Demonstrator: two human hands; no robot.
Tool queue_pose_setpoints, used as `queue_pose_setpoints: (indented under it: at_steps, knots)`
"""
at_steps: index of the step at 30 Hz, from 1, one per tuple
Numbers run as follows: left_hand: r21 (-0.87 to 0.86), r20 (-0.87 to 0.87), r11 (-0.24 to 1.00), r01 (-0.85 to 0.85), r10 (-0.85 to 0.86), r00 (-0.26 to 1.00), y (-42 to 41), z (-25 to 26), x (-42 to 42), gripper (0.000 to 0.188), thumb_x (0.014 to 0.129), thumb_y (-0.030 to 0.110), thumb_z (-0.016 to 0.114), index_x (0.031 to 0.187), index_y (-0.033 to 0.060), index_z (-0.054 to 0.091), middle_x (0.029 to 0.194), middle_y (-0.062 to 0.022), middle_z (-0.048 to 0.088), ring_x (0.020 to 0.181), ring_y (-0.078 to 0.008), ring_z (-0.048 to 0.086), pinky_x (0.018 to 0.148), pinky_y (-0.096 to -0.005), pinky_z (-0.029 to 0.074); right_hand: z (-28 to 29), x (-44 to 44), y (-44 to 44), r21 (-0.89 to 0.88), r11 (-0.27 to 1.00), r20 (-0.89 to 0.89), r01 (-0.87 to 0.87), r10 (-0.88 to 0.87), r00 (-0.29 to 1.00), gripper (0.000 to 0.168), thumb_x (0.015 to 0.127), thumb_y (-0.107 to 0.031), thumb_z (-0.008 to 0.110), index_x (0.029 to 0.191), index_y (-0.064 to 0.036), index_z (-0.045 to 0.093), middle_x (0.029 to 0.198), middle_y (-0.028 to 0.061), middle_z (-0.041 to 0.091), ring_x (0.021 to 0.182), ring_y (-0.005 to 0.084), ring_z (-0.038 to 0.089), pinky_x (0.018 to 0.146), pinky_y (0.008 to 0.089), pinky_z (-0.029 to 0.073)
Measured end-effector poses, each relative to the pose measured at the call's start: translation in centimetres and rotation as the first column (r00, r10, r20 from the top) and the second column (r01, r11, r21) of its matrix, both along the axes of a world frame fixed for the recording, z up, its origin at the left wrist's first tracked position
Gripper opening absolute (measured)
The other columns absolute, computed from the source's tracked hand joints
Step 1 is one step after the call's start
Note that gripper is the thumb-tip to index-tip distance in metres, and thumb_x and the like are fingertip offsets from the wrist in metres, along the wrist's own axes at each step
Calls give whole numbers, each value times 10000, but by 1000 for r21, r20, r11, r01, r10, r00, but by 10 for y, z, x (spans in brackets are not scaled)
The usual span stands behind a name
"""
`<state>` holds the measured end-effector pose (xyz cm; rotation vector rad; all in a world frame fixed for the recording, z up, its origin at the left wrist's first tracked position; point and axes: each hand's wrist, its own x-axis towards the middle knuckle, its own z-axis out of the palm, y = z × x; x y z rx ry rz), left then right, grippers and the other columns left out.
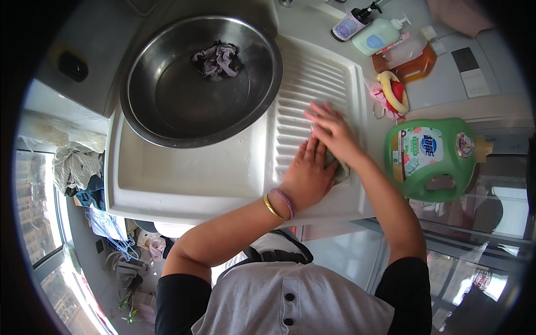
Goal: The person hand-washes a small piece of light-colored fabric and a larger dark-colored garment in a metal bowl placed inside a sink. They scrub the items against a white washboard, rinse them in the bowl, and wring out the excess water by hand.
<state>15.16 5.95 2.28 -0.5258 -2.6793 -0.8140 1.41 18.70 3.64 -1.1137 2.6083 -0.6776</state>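
My left hand [309,175], with a gold bangle and a purple band at the wrist, lies palm down on the ribbed washboard [289,161] of the white sink. Its thumb side presses on a bunched grey-green cloth [343,171], which is mostly hidden by both hands. Over the left fingertips is my right hand [335,133], slightly blurred, its fingers apart with nothing seen in them. A wide stainless steel basin [184,92] stands to the left, partly over the sink basin [201,176]. Inside the steel basin lies a crumpled, dark and pale mauve cloth [220,60].
A green laundry detergent jug [431,159] lies right of the sink. Behind it are a yellow-handled brush [393,92], a pale green pump bottle [377,37], a dark pump bottle [349,26] and an amber bottle [418,65]. Blue hangers [121,238] and clothes [77,167] are at left.
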Motion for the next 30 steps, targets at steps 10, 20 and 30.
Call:
queue_pose_setpoints:
  at_steps: [10,20,30]
  knots:
    - [-7,-29,1000,24,-24,999,14,-1,-1,351,891,342,615,1100,75,703,1393,-319,479,1346,-471,420,1135,-525,346,-21,-64,-20,45,942,-346,333,-298,890,708,893,-554,631,1501,-244,443,1634,125,235,1516,392,125,1198,595,64]
    - [31,-66,998,47,-45,997,6,-8,8,351,781,325,683,1050,112,756,1235,-254,606,1327,-449,454,1147,-518,344,11,55,40,20,996,-181,-83,85,980,364,998,-232,541,1349,-180,621,1511,59,480,1464,371,313,1183,575,173]
    - [82,-86,996,33,-26,996,10,-4,1,396,796,346,680,1116,120,735,1331,-283,545,1349,-430,438,1161,-486,331,-26,-45,-7,-43,997,-412,69,-81,907,422,999,-335,532,1409,-240,555,1497,93,484,1429,403,343,1167,552,239]
